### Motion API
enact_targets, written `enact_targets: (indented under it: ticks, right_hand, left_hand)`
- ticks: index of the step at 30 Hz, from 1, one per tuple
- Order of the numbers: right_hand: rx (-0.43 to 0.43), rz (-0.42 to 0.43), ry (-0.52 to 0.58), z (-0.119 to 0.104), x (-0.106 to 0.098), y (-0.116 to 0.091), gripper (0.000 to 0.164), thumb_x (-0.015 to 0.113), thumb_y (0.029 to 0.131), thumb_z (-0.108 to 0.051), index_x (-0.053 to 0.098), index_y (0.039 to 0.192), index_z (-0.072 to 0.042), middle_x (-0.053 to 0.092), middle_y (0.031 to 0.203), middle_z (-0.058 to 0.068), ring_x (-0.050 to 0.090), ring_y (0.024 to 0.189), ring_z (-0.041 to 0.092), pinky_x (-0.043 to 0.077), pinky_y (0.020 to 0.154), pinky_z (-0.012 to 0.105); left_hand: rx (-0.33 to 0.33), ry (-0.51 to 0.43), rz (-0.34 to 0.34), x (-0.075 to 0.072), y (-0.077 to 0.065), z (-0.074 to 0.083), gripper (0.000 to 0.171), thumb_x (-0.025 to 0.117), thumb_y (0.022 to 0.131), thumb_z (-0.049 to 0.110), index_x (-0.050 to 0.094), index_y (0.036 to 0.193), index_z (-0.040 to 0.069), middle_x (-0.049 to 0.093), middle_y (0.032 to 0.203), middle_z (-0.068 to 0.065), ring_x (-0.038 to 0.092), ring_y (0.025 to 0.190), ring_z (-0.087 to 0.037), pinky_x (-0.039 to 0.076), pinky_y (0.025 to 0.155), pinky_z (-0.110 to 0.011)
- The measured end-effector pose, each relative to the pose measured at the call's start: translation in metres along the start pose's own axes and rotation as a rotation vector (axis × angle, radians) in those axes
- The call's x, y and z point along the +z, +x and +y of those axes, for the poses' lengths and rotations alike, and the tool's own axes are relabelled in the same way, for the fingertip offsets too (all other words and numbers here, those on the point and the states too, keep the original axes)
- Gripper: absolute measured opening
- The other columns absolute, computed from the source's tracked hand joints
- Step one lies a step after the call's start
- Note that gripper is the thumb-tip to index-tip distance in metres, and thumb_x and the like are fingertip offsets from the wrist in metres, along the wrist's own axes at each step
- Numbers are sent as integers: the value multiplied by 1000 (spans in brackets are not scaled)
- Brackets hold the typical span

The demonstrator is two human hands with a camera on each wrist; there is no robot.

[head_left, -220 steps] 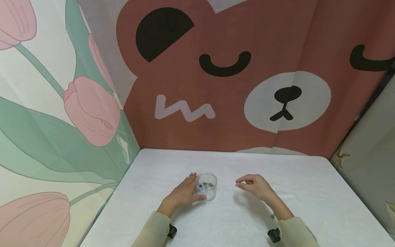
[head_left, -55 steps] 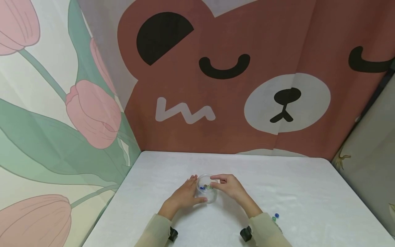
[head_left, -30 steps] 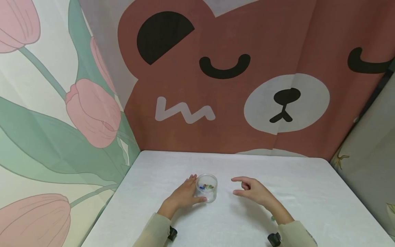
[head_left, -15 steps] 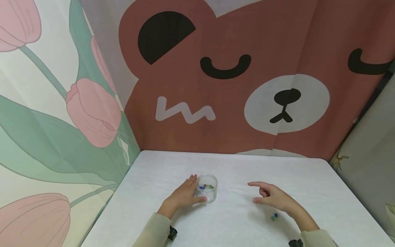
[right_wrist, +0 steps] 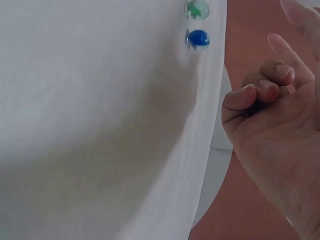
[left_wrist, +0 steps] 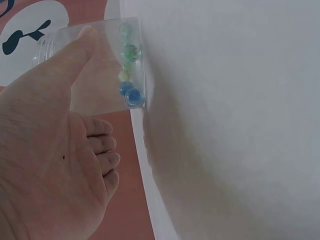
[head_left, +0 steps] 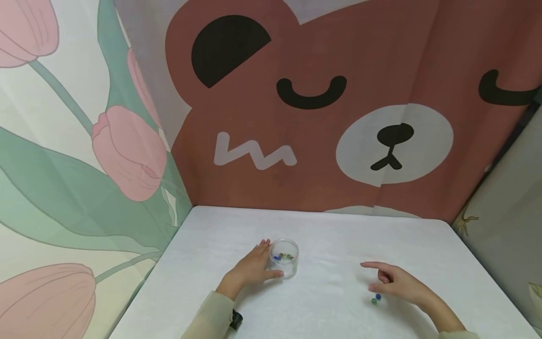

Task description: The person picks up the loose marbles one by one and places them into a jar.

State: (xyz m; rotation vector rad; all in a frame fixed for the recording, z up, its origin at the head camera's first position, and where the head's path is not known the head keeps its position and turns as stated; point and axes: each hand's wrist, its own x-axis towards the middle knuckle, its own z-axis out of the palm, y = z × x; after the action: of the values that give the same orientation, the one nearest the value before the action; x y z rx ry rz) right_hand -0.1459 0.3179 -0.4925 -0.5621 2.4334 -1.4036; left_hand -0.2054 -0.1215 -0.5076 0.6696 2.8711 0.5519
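Note:
A clear plastic jar (head_left: pixel 290 269) stands upright on the white table with several marbles (left_wrist: pixel 131 53), green, yellowish and blue, at its bottom. My left hand (head_left: pixel 251 270) holds the jar from its left side, thumb along the near wall and fingers on the far side. On the right of the table lie a blue marble (right_wrist: pixel 199 38) and a green marble (right_wrist: pixel 197 9), close together. Just over them is my right hand (head_left: pixel 400 282), index finger and thumb spread apart, the other fingers curled toward the palm. Nothing shows between its thumb and index finger.
The white table (head_left: pixel 330 310) backs onto a brown hanging cloth (head_left: pixel 262 188) with a bear print. A tulip-print cloth (head_left: pixel 51 197) hangs along the left side, and a pale curtain (head_left: pixel 504 207) is at the right.
My right hand was over the jar's rim 1.8 s ago, then withdrew with thumb and index finger parted, moving right and nearer to the two loose marbles. My left hand stays at the jar.

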Motion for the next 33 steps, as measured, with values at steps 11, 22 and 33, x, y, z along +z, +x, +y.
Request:
enact_targets:
  ticks: [11,22,33]
  right_hand:
    - [-25,-54,-29,11,-6,-15,48,72,95,-15,58,136,5,38,71,-10,36,61,-1,31,48,26]
    - [34,-109,-27,23,-4,-20,47,73,93,-16,60,134,5,40,71,-8,36,61,1,27,50,28]
    - [43,-150,-30,28,-3,-18,45,74,93,-17,64,132,1,38,69,-6,30,57,6,23,49,28]
  left_hand:
    - [0,-14,-4,-4,-3,4,104,64,88,66,28,158,-2,23,166,-17,20,155,-32,21,126,-46]
    - [-7,-20,-1,-4,-4,5,103,65,89,65,28,158,-1,24,166,-17,20,155,-32,21,126,-47]
    - [-12,-9,3,-3,-3,4,104,64,88,67,28,158,0,23,167,-15,20,155,-31,22,126,-46]
